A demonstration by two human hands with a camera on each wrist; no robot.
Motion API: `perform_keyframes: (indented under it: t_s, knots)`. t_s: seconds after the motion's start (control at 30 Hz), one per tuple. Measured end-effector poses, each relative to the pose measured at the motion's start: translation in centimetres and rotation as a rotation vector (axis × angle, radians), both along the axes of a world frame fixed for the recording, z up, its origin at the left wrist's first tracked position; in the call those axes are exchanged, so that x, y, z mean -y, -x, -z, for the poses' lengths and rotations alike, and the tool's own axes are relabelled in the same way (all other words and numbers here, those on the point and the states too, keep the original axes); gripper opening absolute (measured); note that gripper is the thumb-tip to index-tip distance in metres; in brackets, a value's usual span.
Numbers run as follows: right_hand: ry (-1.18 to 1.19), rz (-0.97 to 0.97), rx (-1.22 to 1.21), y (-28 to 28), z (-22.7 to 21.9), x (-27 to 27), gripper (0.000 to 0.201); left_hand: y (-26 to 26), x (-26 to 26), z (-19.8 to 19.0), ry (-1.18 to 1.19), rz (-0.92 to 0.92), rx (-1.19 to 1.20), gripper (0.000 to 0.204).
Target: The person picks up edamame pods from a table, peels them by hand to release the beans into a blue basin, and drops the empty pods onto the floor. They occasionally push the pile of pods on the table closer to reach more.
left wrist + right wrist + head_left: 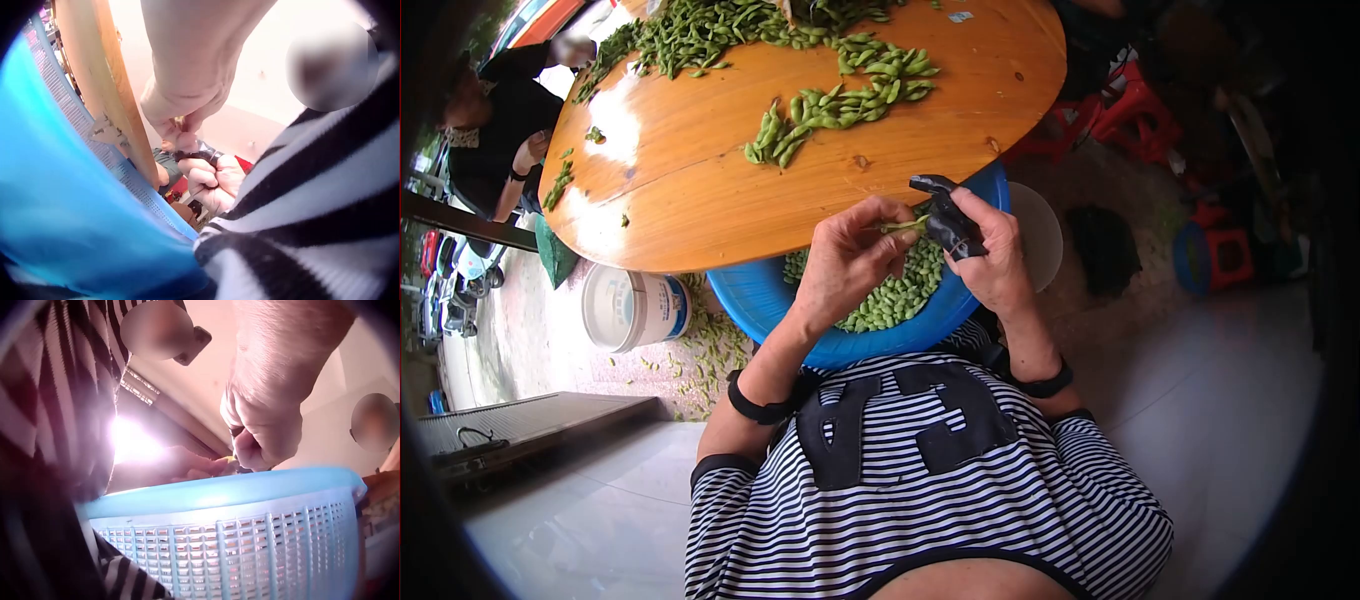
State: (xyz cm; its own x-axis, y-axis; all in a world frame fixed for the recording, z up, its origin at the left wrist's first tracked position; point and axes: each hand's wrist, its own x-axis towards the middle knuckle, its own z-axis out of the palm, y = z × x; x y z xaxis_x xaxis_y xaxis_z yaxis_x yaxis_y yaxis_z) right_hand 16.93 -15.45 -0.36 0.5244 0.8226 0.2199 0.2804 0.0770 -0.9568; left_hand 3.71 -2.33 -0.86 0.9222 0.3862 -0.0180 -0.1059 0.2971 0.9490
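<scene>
My left hand (855,255) pinches a green soybean pod (908,225) between thumb and fingers. Facing it, my right hand (997,250) grips a shiny black thing (950,225) with curled fingers; I cannot tell whether it is a tool or a finger cover. The pod's end meets this black thing. Both hands are above a blue basket (835,352) holding many shelled green soybeans (897,300). In the left wrist view, the black thing (199,154) lies across the right hand (206,181), close by the left fingertips. The right wrist view shows both hands just over the basket's rim (219,495).
A wooden table (700,180) stands ahead, with heaped soybean pods (700,40) and a nearer row of pods (840,105). A white bucket (625,310) sits at left beside scattered pods (710,350) on the floor. Another person (495,150) is across the table; red stools (1135,110) stand right.
</scene>
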Motion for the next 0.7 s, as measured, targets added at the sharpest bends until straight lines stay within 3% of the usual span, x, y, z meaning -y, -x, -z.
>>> perform_keyframes:
  t_s: [0.03,0.07,0.1,0.13,0.17,0.27,0.37,0.5,0.57,0.7]
  knots:
    - [-0.055,0.062,0.230,0.0,0.1,-0.1,0.045,0.1,0.4,0.2,-0.202,-0.058,-0.101,0.011]
    - [-0.056,0.060,0.231,0.2,-0.3,-0.1,0.045,0.2,0.7,0.3,-0.403,-0.116,-0.202,0.015]
    - [-0.001,0.063,0.403,0.4,-1.0,-0.1,0.042,0.1,0.8,0.0,-0.404,-0.117,-0.201,0.015]
    - [0.057,0.065,0.574,0.6,-1.4,0.1,0.039,0.1,0.8,-0.4,-0.649,-0.164,-0.164,0.017]
    - [0.057,0.064,0.576,0.7,-1.4,0.2,0.039,0.0,0.9,-0.6,-0.894,-0.211,-0.125,0.018]
    - [0.042,-0.055,0.674,0.7,-1.3,0.5,0.058,0.0,1.1,-0.4,-0.902,-0.248,-0.055,0.017]
    - [0.071,-0.070,0.689,1.0,-1.8,0.6,0.060,0.0,0.8,-0.7,-0.764,-0.158,-0.092,0.017]
    - [0.047,-0.083,0.769,1.4,-1.7,0.7,0.058,0.1,0.6,-0.3,-0.709,-0.080,-0.113,0.022]
    - [0.080,-0.138,0.730,1.6,-1.9,0.9,0.055,0.1,0.9,0.4,-0.530,-0.046,-0.104,0.027]
    - [-0.018,-0.051,0.763,1.2,-2.0,0.9,0.052,-0.1,0.8,0.5,-0.650,-0.071,-0.049,0.027]
